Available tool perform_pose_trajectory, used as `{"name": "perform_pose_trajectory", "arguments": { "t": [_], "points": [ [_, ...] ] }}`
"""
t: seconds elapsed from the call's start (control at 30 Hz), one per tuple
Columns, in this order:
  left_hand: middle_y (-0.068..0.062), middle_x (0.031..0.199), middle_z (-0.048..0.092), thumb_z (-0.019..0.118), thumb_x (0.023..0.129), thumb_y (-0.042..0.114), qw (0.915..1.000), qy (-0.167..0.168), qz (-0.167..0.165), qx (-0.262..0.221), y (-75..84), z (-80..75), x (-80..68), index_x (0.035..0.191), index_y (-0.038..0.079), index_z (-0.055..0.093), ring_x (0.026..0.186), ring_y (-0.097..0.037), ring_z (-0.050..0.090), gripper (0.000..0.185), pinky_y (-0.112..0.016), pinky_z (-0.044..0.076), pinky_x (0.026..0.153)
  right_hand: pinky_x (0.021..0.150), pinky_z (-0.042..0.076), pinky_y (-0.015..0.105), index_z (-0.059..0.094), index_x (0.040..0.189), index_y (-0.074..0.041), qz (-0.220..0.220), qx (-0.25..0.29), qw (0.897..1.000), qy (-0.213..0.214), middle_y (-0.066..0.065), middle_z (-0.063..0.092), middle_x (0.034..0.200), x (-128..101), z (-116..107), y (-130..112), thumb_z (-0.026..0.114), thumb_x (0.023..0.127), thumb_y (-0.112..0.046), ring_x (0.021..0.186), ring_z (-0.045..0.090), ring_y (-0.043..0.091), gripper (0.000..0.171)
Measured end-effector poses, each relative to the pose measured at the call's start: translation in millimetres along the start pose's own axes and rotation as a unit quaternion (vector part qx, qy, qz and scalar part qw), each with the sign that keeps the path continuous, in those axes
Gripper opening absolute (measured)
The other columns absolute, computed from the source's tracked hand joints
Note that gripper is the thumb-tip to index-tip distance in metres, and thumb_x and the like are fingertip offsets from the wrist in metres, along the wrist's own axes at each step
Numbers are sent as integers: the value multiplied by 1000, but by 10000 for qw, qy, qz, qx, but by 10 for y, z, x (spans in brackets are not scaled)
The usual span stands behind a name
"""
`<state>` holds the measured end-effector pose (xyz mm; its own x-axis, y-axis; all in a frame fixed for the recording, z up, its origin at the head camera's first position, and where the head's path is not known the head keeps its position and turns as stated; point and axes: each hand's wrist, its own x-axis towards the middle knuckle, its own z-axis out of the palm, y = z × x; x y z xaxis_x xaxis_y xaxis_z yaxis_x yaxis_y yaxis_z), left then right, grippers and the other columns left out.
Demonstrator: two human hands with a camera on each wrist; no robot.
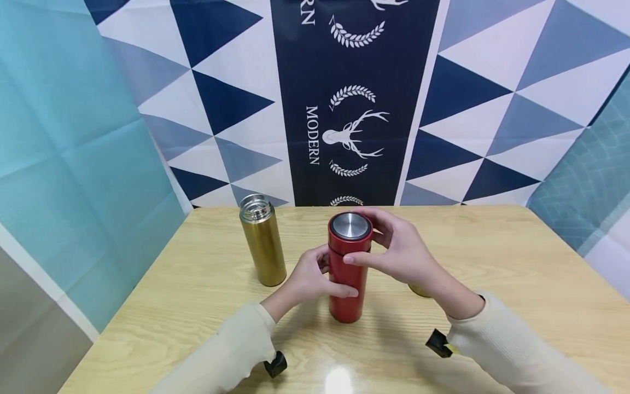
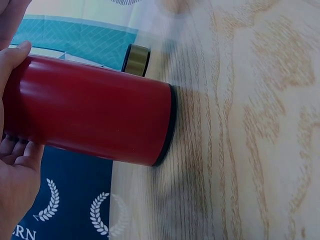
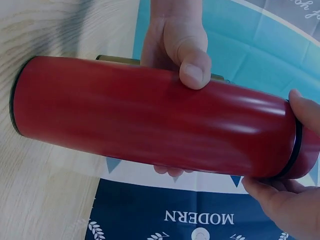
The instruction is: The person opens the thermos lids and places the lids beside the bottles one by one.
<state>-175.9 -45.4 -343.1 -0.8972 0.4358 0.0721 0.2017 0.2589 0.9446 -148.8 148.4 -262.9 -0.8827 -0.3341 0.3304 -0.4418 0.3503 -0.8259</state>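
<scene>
From my remote seat I take the red flask (image 1: pixel 348 273) as my landmark; it stands upright on the wooden table (image 1: pixel 517 262), near the middle. Well to its left stands a gold flask (image 1: pixel 263 241), upright and uncapped, its steel mouth showing. Next comes my left hand (image 1: pixel 310 279), wrapped around the red flask's body about halfway up: the thumb lies across the front and the fingers curl behind, a firm grip that the right wrist view shows plainly. Above it, the red flask's steel-topped cap (image 1: pixel 349 227) sits on the neck. My right hand (image 1: pixel 394 249) closes over that cap from the right, fingers curled round its rim and the thumb pressing its side just below the seam. Just behind the right wrist, a gold cap (image 1: pixel 419 290) peeks out on the table, mostly hidden.
</scene>
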Motion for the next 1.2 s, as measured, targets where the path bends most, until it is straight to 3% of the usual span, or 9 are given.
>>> {"name": "perform_pose_trajectory", "arguments": {
  "t": [0.23,0.6,1.2],
  "points": [
    [1,116,68,88,65,17,10000,-11,85,12,-68,-50,27,121,19,60,103,-13,66,63,-37,53,98,102,48,33,49,136,-11,21,188,9997,-157,5,59,130,64,35,62,84,73,-13,119,60,21,72],
    [0,119,67,88,65,16,9999,-95,108,21,-77,-85,73,122,18,60,107,-13,66,64,-29,52,98,100,48,20,50,134,-10,19,361,9987,-363,5,59,129,129,-1,83,83,73,-9,115,62,13,70],
    [2,118,67,88,65,17,9999,-89,107,33,-96,-86,70,121,19,60,105,-11,66,63,-29,53,96,98,49,20,49,136,-7,-134,307,9958,-853,8,58,131,214,-79,113,83,72,-7,115,62,13,72]
  ]
}}
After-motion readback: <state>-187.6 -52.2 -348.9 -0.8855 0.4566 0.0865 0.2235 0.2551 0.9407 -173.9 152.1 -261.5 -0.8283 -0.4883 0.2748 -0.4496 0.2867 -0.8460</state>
